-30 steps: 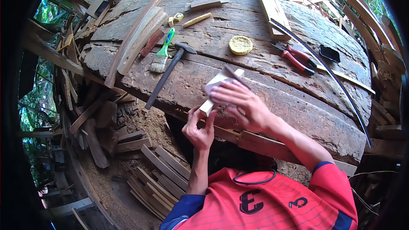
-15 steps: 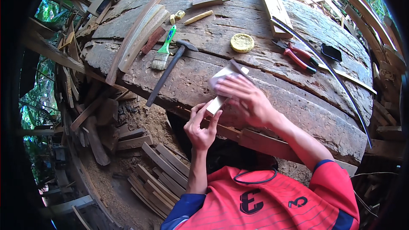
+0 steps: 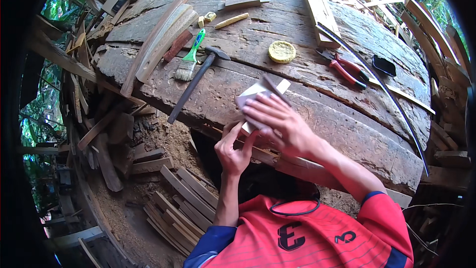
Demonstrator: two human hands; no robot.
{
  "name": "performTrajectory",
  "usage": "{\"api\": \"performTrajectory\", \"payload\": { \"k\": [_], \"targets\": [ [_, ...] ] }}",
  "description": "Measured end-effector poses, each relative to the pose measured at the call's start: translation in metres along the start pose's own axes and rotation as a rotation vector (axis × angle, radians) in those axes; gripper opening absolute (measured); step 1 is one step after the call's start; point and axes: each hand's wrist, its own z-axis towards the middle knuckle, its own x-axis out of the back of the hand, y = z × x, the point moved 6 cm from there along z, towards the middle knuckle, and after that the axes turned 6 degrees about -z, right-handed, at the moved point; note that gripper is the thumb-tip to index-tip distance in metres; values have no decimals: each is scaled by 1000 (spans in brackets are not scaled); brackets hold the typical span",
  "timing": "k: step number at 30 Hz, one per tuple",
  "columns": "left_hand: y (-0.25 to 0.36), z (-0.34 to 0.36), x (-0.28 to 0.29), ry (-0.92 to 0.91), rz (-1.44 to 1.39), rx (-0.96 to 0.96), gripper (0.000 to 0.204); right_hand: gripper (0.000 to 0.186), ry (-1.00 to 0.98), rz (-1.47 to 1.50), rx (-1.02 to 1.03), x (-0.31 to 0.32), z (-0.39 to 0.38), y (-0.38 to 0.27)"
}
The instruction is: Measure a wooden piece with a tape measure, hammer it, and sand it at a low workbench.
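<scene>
Pinched between the fingers and thumb of my left hand (image 3: 233, 152) is the near end of a pale wood strip (image 3: 283, 86), above the front edge of the plank bench. My right hand (image 3: 278, 120) lies across the strip, fingers together, pressing a sheet of sandpaper (image 3: 252, 91) onto it. The sheet is pale on one side, and a dark folded flap stands up past my fingertips. The strip's far end pokes out beyond the sheet; its middle is hidden by my right hand and the paper.
On the weathered bench (image 3: 342, 114) lie a hammer (image 3: 196, 82), a green-handled brush (image 3: 191, 59), red-handled pliers (image 3: 347, 71), a round yellow cake (image 3: 281, 51), a black tray (image 3: 384, 65) and a thin black strip (image 3: 391, 84). Wood offcuts (image 3: 183, 198) are piled below left.
My right hand has slid the sandpaper a little toward me along the strip, baring more of its far end. My left hand keeps its pinch on the near end.
</scene>
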Motion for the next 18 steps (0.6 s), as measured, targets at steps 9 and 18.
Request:
{"api": "performTrajectory", "payload": {
  "k": [9,18],
  "targets": [
    [-2,3,3,16,-103,94,34,47,20,-46,-83,2,-4,29],
    [5,7,15,38,-44,42,36,48,43,-51,-169,10,-7,53]
  ]
}}
